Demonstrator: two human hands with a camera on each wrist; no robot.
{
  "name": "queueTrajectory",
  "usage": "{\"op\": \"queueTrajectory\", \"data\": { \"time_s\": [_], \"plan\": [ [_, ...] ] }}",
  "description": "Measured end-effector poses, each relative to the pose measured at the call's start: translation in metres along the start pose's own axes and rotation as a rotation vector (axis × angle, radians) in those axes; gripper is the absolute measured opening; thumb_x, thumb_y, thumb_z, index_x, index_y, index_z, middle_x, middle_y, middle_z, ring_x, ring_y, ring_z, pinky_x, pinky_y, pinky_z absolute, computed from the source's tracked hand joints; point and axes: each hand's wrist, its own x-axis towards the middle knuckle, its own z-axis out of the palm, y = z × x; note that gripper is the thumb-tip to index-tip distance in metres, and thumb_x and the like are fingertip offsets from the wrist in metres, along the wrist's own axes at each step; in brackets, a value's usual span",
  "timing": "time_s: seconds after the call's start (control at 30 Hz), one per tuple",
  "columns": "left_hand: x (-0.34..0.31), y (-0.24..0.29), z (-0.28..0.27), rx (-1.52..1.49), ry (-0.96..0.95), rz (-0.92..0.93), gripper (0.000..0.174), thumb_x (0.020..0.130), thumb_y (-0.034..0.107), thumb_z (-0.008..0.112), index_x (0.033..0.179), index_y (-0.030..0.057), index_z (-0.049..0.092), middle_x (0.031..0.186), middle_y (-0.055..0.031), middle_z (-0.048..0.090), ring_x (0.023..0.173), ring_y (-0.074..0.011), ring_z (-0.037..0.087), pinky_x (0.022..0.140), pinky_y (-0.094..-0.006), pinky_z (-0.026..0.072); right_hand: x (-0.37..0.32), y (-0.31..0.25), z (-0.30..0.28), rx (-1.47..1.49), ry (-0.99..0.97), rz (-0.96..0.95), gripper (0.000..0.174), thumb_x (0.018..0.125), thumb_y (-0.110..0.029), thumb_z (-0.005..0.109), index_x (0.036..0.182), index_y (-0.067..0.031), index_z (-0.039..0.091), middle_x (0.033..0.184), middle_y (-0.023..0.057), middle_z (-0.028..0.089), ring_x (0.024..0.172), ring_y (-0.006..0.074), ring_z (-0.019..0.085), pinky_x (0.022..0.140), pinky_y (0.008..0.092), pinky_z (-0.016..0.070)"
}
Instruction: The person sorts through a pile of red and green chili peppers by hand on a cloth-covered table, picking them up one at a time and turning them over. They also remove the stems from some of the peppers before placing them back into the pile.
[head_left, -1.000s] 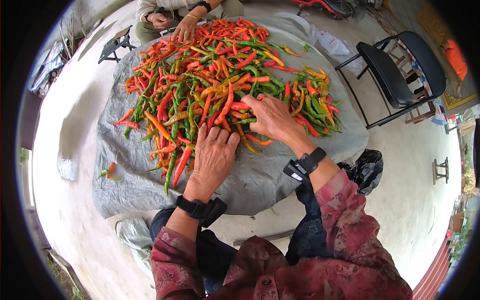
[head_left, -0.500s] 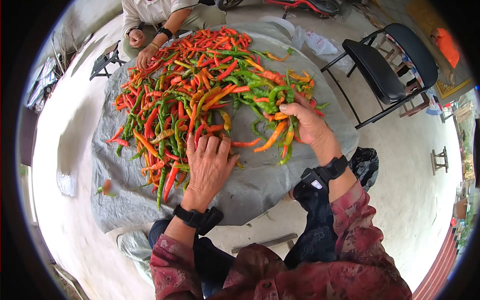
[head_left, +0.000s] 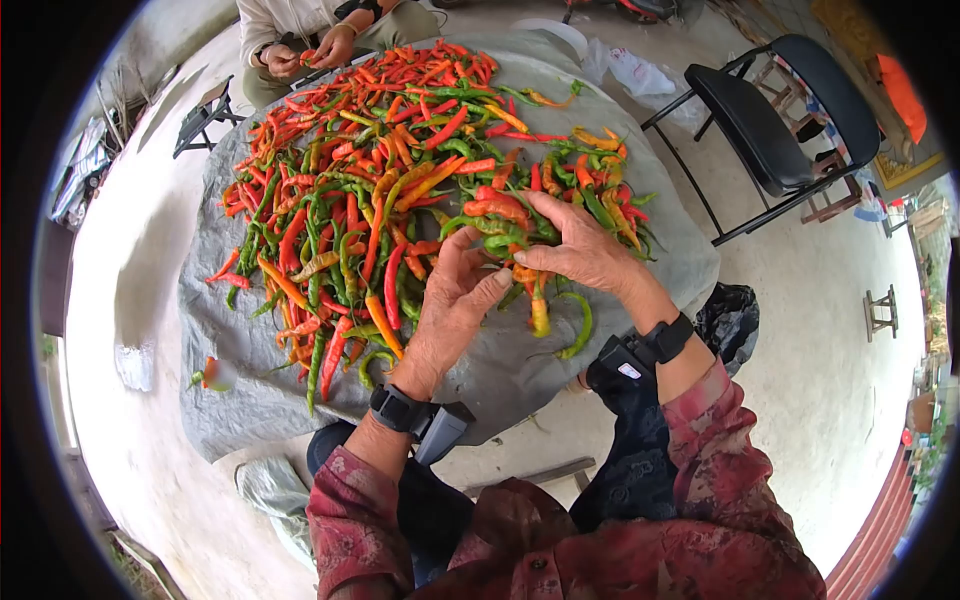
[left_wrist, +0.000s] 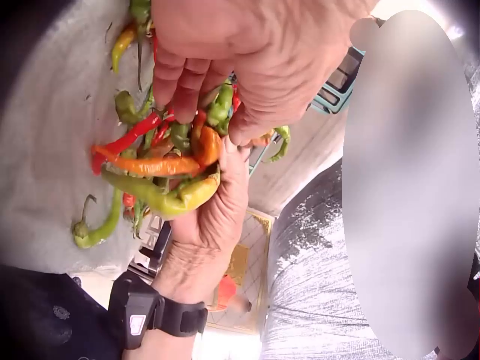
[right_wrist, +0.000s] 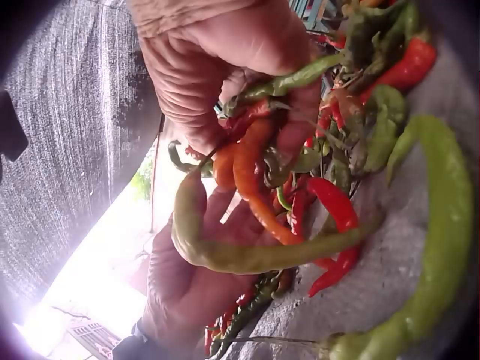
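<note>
Right of the large chili pile (head_left: 350,190), my right hand (head_left: 590,250) grips a mixed bunch of chili peppers (head_left: 500,210), green, red and orange, some of their ends hanging below the fingers. My left hand (head_left: 455,305) meets the bunch from the left, its fingers and thumb curled at the near peppers. In the left wrist view, the two thumbs come close together beside an orange pepper (left_wrist: 161,166). A pale green pepper (right_wrist: 255,255) dangles under my right hand in the right wrist view. One curved green pepper (head_left: 578,325) lies on the cloth below the hands.
Grey cloth (head_left: 480,380) covers the table. Across it, another person's hands (head_left: 310,55) hold a red pepper. A black folding chair (head_left: 750,130) stands at the right, a black plastic bag (head_left: 728,318) by the table's right edge.
My right hand has lifted a bunch out of the pile and brought it back left. My left hand has left the pile for that bunch. The other person's hands have drawn back from the pile.
</note>
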Motion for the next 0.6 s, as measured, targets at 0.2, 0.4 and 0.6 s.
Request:
{"op": "queueTrajectory", "data": {
  "time_s": [0.2,0.4,0.6],
  "plan": [
    [0.001,-0.008,-0.007,0.018,0.014,-0.051,0.011,0.094,0.015,0.061,0.09,0.0045,0.058,0.087,0.0013,0.059,0.082,-0.008,0.06,0.078,-0.0242,0.0505,-0.002,0.001,-0.009,-0.189,0.35,-0.129,0.064,0.079,-0.02,0.064,0.138,-0.0057,0.042,0.133,0.022,0.051,0.123,0.0343,0.05,0.104,0.0404,0.0364],
    [-0.003,-0.014,-0.013,0.271,-0.036,0.007,0.009,0.094,0.011,0.059,0.095,0.002,0.058,0.087,0.0008,0.059,0.08,-0.0074,0.059,0.075,-0.0226,0.0487,-0.002,0.015,-0.026,-0.423,0.547,-0.047,0.072,0.08,-0.013,0.066,0.143,-0.0092,0.031,0.132,0.0227,0.05,0.118,0.0373,0.053,0.099,0.0416,0.042],
    [-0.011,-0.005,-0.006,0.405,-0.088,0.033,0.008,0.093,0.007,0.059,0.096,0.0002,0.058,0.082,0.0005,0.058,0.078,-0.0069,0.057,0.07,-0.0232,0.0467,0.002,0.011,-0.024,-0.428,0.639,-0.225,0.072,0.077,0.001,0.067,0.141,-0.011,0.035,0.12,0.0208,0.055,0.098,0.0375,0.059,0.09,0.0427,0.0477]
  ]
}}
